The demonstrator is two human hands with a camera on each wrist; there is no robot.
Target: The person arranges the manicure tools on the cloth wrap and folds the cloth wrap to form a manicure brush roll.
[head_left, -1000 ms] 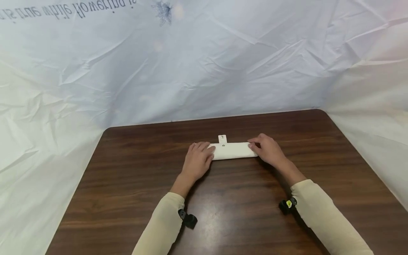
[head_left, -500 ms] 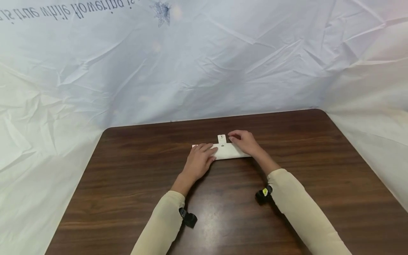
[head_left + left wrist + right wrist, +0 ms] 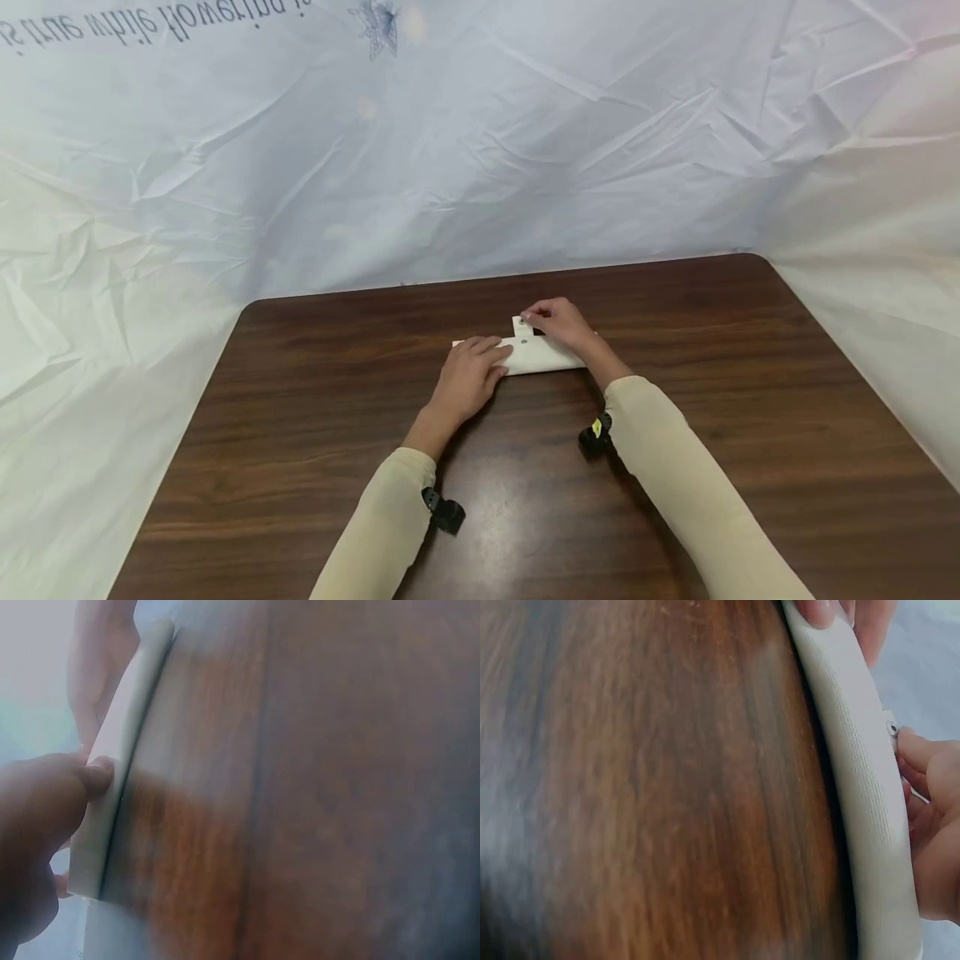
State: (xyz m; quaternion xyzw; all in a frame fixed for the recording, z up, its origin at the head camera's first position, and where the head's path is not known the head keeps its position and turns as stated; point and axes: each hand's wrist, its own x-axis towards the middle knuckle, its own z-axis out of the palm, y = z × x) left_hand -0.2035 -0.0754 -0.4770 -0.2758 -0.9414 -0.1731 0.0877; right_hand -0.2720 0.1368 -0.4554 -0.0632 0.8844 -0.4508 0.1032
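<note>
A long white folded pouch (image 3: 543, 356) of ribbed fabric lies on the brown table. From its far edge stands a short white tab (image 3: 517, 327) with a metal snap; a matching snap sits on the pouch below it. My left hand (image 3: 471, 373) holds the pouch's left end, with the thumb (image 3: 99, 776) on its near side and the fingers over the top. At the tab, my right hand (image 3: 564, 323) pinches its right edge beside the snap (image 3: 892, 729) between thumb and fingers. The right fingers partly cover the tab.
The wood-grain table (image 3: 300, 467) has rounded far corners. White creased sheeting (image 3: 480, 167) hangs behind it and at both sides. Black cameras are strapped to the left sleeve (image 3: 390, 517) and the right sleeve (image 3: 675, 450).
My right hand has left the pouch's right end and moved left to the tab, where its fingers now close on the edge. The left hand has stayed on the left end.
</note>
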